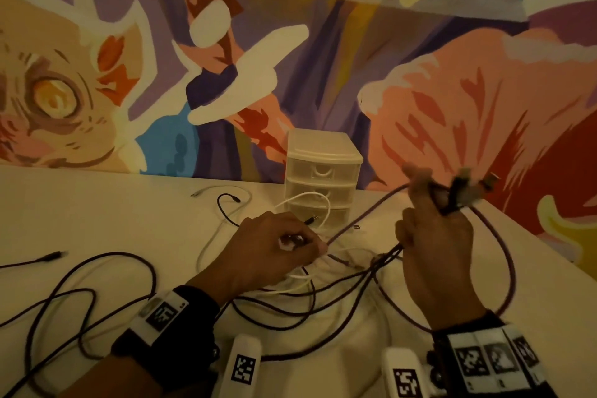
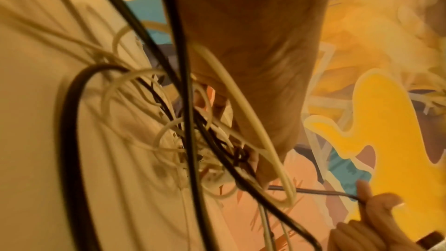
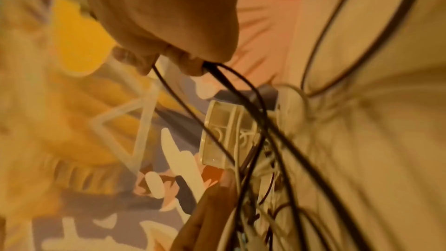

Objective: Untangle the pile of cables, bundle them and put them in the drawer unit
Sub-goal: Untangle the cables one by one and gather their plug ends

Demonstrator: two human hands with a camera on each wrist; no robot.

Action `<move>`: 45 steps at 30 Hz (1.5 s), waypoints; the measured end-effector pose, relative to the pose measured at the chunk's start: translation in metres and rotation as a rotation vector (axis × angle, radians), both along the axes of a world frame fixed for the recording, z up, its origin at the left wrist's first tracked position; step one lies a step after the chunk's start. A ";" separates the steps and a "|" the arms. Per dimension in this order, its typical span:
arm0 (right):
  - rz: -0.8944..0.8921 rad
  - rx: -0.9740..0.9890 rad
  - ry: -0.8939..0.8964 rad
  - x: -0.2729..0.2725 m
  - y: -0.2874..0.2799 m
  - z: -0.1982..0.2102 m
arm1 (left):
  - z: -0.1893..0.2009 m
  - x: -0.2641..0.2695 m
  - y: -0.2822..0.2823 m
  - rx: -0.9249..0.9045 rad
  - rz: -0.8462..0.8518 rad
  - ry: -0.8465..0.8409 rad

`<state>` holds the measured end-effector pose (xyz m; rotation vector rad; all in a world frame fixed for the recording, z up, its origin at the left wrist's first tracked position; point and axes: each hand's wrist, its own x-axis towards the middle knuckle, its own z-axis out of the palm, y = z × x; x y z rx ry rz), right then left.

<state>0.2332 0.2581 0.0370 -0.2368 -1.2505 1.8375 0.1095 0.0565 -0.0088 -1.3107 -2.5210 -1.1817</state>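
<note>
A tangle of dark and white cables [image 1: 352, 268] lies on the white table [image 1: 97, 203] in front of the small translucent drawer unit [image 1: 323, 178], whose drawers look closed. My left hand [image 1: 318, 247] sits low over the tangle and pinches a dark cable [image 1: 365, 215] that runs up to the right. My right hand [image 1: 433, 194] is raised and grips several dark cable ends, their plugs [image 1: 468, 187] sticking out blurred above the fingers. In the right wrist view the fingers [image 3: 190, 64] clamp dark cables [image 3: 226, 81], with the drawer unit [image 3: 224, 136] behind. The left wrist view shows the knot [image 2: 205, 150].
Long dark cable loops [image 1: 80, 297] sprawl over the left and near side of the table. A thin dark cable [image 1: 226, 203] and a white one [image 1: 310, 207] lie by the drawer unit. A painted mural wall [image 1: 290, 58] stands behind the table. The table's right edge [image 1: 549, 249] runs diagonally.
</note>
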 end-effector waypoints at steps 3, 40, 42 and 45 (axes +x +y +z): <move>0.026 -0.052 -0.135 -0.004 0.000 -0.011 | -0.004 -0.004 0.000 0.019 0.047 0.075; -0.050 0.213 -0.298 0.004 -0.017 0.001 | 0.025 0.022 0.002 0.125 -0.165 -0.250; -0.074 0.178 -0.261 0.003 -0.014 0.000 | 0.024 0.019 -0.001 -0.021 -0.236 -0.181; -0.167 0.095 -0.126 0.004 -0.002 0.001 | 0.027 0.016 -0.006 -0.142 -0.229 -0.103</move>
